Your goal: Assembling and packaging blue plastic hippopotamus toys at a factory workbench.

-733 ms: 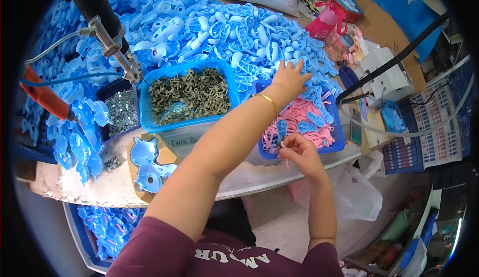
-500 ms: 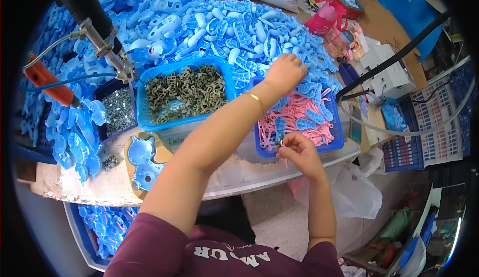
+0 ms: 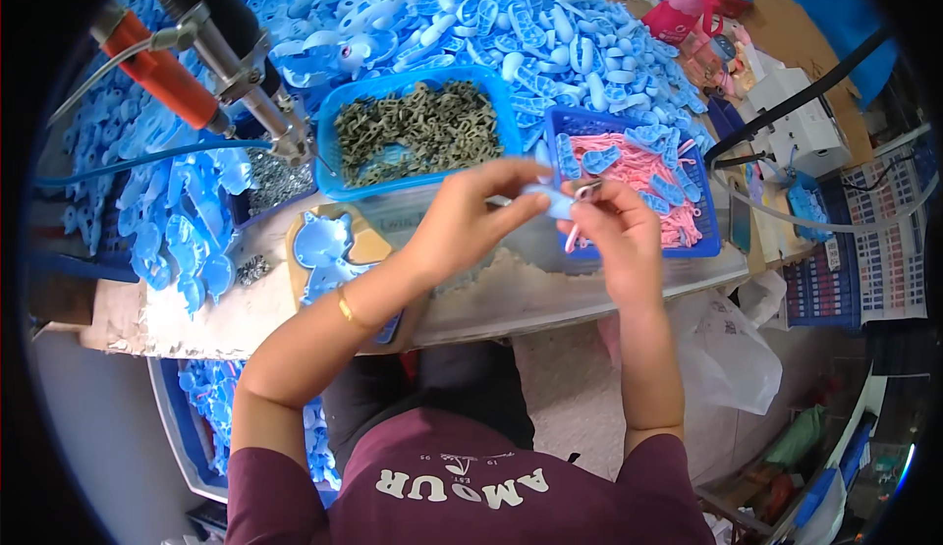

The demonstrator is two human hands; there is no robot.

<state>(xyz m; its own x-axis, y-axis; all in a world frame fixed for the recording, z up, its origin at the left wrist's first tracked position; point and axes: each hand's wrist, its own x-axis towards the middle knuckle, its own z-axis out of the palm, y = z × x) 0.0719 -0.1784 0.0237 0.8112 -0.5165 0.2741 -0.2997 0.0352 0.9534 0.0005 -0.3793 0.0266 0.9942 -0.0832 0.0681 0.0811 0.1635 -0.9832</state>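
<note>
My left hand pinches a small, elongated light blue plastic piece between thumb and fingers. Against its other end, my right hand grips a pink plastic strip, whose end pokes out below the fingers. A small greyish part shows at the right fingertips; how it joins the strip is hidden. Both hands meet over the table's front, just left of a dark blue basket that holds pink strips and several ribbed blue pieces.
A bright blue tray of olive-grey clips stands left of the hands. Behind spreads a large heap of blue plastic parts. An orange-handled tool and a metal arm hang at left, above a tan fixture bearing a blue shell.
My left hand has come back from the blue heap, now with a blue piece, and meets my right hand. The right hand has risen slightly, still holding the pink strip. The view has shifted.
</note>
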